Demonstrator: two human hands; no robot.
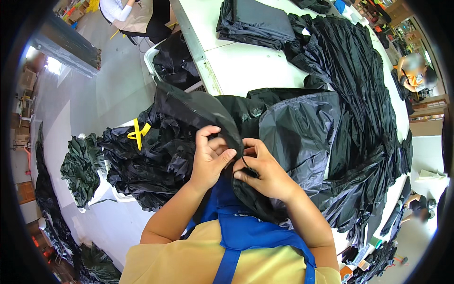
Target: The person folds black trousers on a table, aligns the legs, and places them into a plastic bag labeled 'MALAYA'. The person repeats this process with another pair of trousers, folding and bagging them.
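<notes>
My left hand [210,161] pinches the edge of a piece of thin, shiny black fabric [201,106] in front of my chest. My right hand [266,171] grips the same edge just beside it, fingers curled in. The fabric rises from my hands toward the far left, and another part hangs down by my blue apron [236,227]. More smooth black fabric [298,128] lies spread to the right of my hands. Crumpled black fabric [151,161] is heaped left of them, with a yellow strip [138,134] on top.
A folded black stack [260,23] sits on the white table [231,71], beside a long gathered black pile [357,80]. At far left stands a white basket [149,59] of black fabric. Dark green fabric [80,170] is bunched at left. Other people sit or stand farther off.
</notes>
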